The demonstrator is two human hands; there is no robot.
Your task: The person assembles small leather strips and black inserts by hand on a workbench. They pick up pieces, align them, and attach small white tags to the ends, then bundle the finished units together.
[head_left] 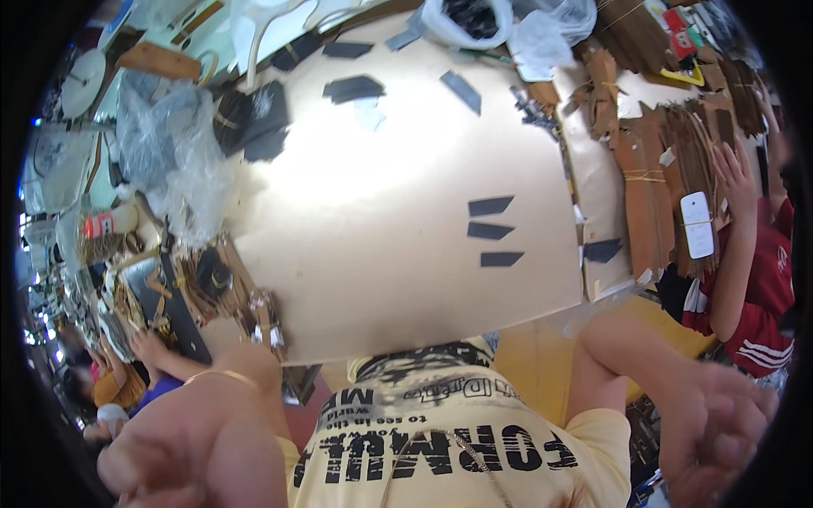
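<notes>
My left hand [182, 436] is raised close at the lower left, in front of my body and off the board. Its fingers curl in, blurred and partly cut off by the rim; whatever they hold, if anything, is hidden. My right hand [716, 423] is likewise raised at the lower right, fingers bent and closed, their contents unclear. Between them lies a large pale board [389, 254], touched by neither hand. Three short dark strips, the middle one [490, 230] among them, lie in a row right of its centre. More dark pieces [353, 88] are spread toward its far edge.
Clear plastic bags [165, 144] and a dark stack [254, 114] crowd the left. Brown strip bundles [648, 190] and a white tag [697, 225] line the right. A white bag [468, 21] sits at the back. A person in a red shirt [758, 284] works at right.
</notes>
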